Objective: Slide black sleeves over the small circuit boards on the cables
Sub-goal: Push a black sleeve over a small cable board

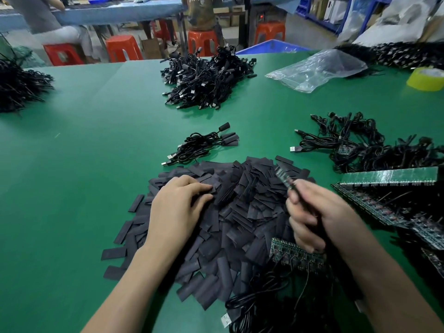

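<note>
Black sleeves (240,212) lie in a big heap on the green desk (72,164), right under both hands. The left hand (177,207) rests on the heap with bent fingers on the sleeves; I cannot tell if it pinches one. The right hand (319,217), a bit blurred, grips a cable with a small board (283,176) that sticks up over the heap, well apart from the left hand. Done cables (204,145) lie just behind the heap. Writing on a brown shirt (195,1) far back is too blurred to read.
</note>
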Demonstrator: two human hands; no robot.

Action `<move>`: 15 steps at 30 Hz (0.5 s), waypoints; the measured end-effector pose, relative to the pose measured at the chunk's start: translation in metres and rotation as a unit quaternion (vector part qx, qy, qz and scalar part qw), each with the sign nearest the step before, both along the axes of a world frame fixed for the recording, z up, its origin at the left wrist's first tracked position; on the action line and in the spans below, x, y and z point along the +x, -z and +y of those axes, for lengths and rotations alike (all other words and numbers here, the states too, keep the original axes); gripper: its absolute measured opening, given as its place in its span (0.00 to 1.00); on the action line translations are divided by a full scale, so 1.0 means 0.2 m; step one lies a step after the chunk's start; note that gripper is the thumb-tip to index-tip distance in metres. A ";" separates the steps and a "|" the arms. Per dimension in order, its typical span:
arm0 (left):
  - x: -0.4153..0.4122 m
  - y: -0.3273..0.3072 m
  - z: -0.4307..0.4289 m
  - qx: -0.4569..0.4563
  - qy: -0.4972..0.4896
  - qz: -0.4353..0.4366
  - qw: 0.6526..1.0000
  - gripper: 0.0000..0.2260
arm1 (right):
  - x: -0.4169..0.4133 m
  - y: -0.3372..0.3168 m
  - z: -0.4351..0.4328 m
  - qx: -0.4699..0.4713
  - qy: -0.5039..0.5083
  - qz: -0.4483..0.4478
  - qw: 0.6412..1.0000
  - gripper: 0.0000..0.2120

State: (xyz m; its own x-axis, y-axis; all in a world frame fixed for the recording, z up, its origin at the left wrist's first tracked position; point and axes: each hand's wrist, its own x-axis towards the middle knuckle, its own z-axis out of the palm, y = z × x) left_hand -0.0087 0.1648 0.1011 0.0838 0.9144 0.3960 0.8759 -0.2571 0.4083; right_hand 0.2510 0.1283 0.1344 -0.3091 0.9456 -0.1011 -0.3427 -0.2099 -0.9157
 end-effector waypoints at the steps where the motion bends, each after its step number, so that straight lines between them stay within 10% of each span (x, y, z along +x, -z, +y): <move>1: 0.00 -0.01 -0.01 0.008 0.003 0.001 1.000 0.05 | -0.02 0.02 0.00 0.007 -0.009 -0.045 0.999 0.14; 15: 0.06 -0.07 -0.18 -0.234 0.200 -0.398 0.864 0.04 | -0.15 0.12 -0.06 0.076 -0.042 -0.242 0.966 0.13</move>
